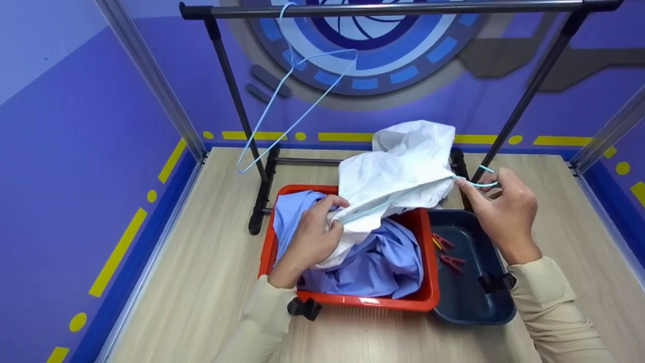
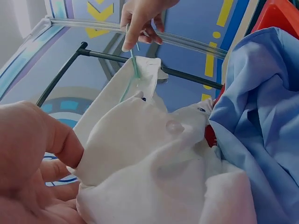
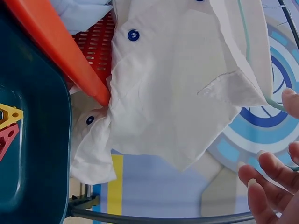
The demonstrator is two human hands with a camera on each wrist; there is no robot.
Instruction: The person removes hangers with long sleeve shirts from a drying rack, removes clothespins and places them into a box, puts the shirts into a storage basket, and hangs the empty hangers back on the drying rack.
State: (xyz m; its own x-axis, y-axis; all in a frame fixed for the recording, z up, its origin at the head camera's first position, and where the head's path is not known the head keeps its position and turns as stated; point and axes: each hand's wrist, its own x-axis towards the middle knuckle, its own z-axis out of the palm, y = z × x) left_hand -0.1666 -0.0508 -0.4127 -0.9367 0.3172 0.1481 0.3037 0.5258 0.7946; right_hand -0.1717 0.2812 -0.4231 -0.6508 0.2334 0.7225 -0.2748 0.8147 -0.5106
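A white shirt [image 1: 398, 169] with dark blue buttons [image 3: 133, 35] is held up over the red basket [image 1: 373, 302]. A light blue clothes hanger [image 1: 375, 206] runs along the shirt's opening, partly hidden by the cloth. At its hook end, my right hand [image 1: 509, 212] pinches the hanger between thumb and fingers. My left hand [image 1: 315, 234] grips the edge of the white shirt, thumb against fingers, as the left wrist view also shows. Below it, a blue garment [image 1: 373, 267] lies crumpled in the basket.
A second light blue hanger [image 1: 274, 96] hangs from the black rack's rail [image 1: 413, 7], toward its left end. Beside the basket stands a dark tray [image 1: 478, 312] holding red and yellow clothespins [image 1: 452, 262]. Printed panels [image 1: 116, 151] enclose the tabletop on the back and sides.
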